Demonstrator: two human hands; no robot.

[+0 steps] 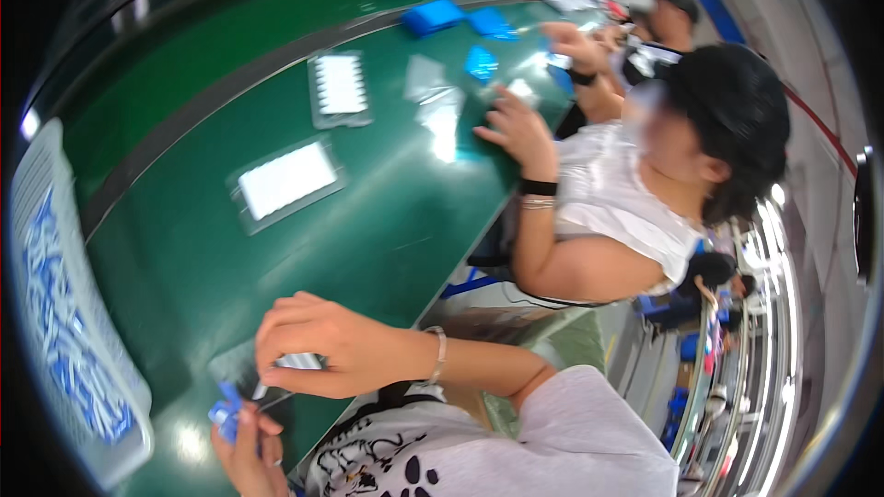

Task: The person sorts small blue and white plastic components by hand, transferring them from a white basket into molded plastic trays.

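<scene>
My left hand (247, 456), low in the view, is closed on a small blue plastic part (226, 414), whose exact kind I cannot make out. Just above it, my right hand (331, 345) reaches across with palm down and fingers bent together. At its fingertips shows a small white piece (261, 392), close to the blue part. Beneath the right hand lies a clear tray (241, 364), mostly hidden by the fingers.
A white plastic basket (120, 359) of blue-and-white parts stands at the left. Two clear trays with white pieces, one nearer (287, 180) and one farther (341, 89), lie on the green table (405, 248). Blue packets (433, 16) lie beyond. A co-worker (617, 184) sits to the right.
</scene>
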